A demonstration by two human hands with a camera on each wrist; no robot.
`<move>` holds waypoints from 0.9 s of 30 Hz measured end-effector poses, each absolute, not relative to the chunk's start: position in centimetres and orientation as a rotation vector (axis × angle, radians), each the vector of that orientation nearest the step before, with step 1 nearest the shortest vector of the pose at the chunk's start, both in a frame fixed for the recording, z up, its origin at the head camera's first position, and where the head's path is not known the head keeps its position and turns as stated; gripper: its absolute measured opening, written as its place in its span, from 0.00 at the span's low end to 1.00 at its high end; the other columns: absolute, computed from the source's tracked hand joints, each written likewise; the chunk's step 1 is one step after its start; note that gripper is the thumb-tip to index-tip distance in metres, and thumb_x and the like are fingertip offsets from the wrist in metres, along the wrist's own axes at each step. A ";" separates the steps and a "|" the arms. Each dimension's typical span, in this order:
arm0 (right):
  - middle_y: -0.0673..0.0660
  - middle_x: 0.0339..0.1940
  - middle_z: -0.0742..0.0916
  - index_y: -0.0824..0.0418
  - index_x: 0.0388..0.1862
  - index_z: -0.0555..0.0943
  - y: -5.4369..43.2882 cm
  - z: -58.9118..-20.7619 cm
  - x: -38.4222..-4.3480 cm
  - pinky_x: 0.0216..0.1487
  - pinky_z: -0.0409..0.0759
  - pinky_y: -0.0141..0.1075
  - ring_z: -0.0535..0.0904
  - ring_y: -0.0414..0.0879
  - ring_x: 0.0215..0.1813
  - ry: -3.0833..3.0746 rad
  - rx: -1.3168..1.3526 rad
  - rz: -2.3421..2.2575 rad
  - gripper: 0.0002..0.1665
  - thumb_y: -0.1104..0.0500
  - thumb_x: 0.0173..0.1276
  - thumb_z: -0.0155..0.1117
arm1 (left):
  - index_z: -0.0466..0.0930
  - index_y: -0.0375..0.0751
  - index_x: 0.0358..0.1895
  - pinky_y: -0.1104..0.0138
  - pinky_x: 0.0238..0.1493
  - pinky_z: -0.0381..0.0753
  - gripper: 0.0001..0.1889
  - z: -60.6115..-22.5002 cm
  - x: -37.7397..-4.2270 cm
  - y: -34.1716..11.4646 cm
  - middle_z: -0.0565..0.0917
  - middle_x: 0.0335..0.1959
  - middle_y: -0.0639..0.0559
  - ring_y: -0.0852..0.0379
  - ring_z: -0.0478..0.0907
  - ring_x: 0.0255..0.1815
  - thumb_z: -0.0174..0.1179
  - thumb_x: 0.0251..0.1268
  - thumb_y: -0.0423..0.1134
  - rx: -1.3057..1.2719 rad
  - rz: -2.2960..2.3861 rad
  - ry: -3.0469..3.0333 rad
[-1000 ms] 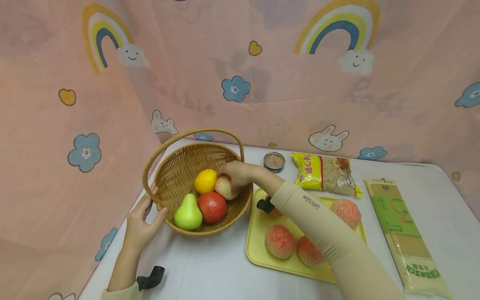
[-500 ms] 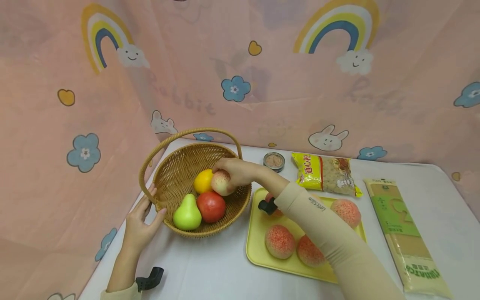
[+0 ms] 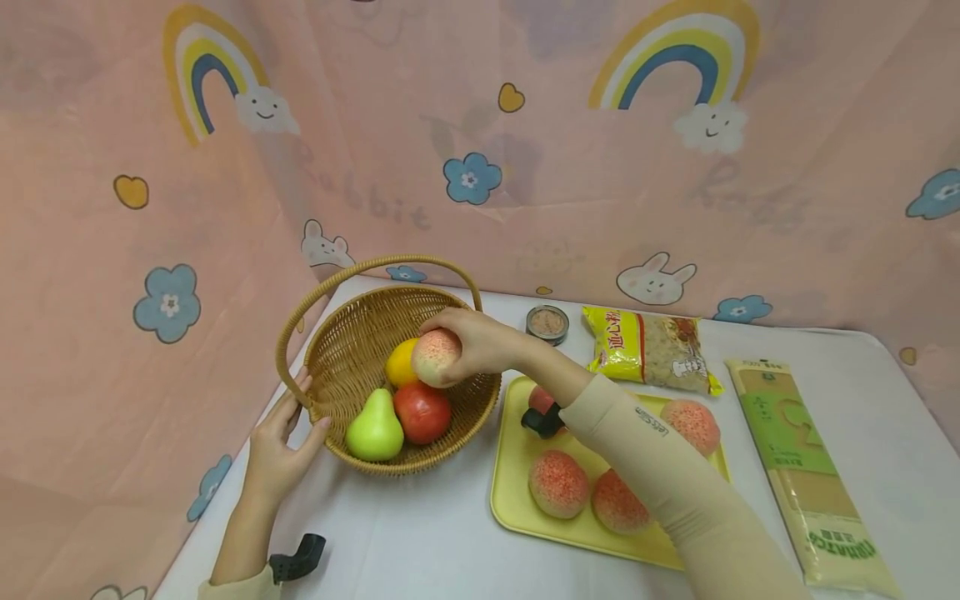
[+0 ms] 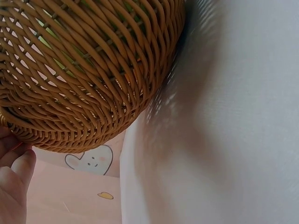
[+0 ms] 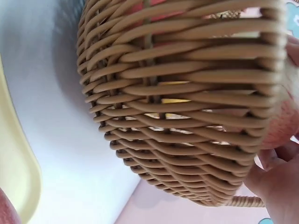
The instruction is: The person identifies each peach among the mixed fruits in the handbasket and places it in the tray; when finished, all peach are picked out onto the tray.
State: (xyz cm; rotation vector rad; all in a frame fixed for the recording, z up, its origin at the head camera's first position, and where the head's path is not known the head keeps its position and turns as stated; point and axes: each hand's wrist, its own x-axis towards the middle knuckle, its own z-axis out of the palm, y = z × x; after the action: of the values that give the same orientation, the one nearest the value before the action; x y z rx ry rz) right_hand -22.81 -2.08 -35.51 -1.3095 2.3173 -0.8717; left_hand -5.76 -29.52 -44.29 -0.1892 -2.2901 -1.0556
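In the head view a wicker basket [image 3: 352,333] with an arched handle stands on the white table. My left hand [image 3: 277,458] grips its left rim, thumb in front and fingers behind. My right hand [image 3: 483,337] holds a pink-and-cream peach [image 3: 435,358] over the right part of the basket. Below the peach lie a red round fruit [image 3: 422,412], a green pear [image 3: 375,427] and a yellow fruit [image 3: 400,363], partly covered by it. From the right wrist, the basket wall [image 5: 187,93] screens much of the view, with the peach [image 5: 282,121] at the rim.
On the right, a yellow tray [image 3: 517,518] bears several peaches [image 3: 558,483], partly under my right forearm. Behind it are a small round container [image 3: 547,323] and a yellow-labelled food packet [image 3: 652,350]. A long green-labelled packet [image 3: 806,467] lies farther right. Patterned pink cloth rises behind.
My right hand has lifted the peach from among the fruit and carried it up and slightly left, so it now overlaps the yellow fruit. The left hand stays on the rim.
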 end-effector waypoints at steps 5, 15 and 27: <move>0.55 0.59 0.77 0.58 0.61 0.74 -1.4 -35.0 -22.2 0.49 0.81 0.37 0.76 0.48 0.52 2.346 -1.288 -0.950 0.39 0.55 0.47 0.74 | 0.70 0.27 0.62 0.85 0.60 0.64 0.34 -44.3 -5.8 -29.5 0.70 0.66 0.35 0.75 0.63 0.66 0.66 0.44 0.19 -0.191 -1.063 -2.289; 0.53 0.57 0.78 0.58 0.60 0.73 0.0 -35.1 -21.7 0.47 0.83 0.35 0.77 0.47 0.49 2.247 -1.228 -1.162 0.38 0.57 0.48 0.75 | 0.68 0.29 0.64 0.84 0.61 0.64 0.35 -43.9 -5.5 -29.4 0.69 0.67 0.37 0.74 0.63 0.66 0.64 0.47 0.20 -0.210 -1.091 -2.290; 0.54 0.55 0.79 0.55 0.63 0.70 0.6 -34.8 -21.0 0.45 0.84 0.36 0.78 0.48 0.49 2.281 -1.095 -1.234 0.42 0.58 0.46 0.75 | 0.69 0.29 0.64 0.84 0.60 0.64 0.34 -43.8 -5.5 -29.4 0.70 0.67 0.38 0.67 0.65 0.66 0.65 0.47 0.21 -0.193 -1.063 -2.307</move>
State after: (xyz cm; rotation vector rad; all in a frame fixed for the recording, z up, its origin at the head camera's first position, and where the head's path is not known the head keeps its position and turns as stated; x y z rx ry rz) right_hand -21.01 0.62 -34.78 -1.0951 2.2808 -1.2337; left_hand -5.49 -29.36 -43.82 -0.1930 -2.3071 -1.0628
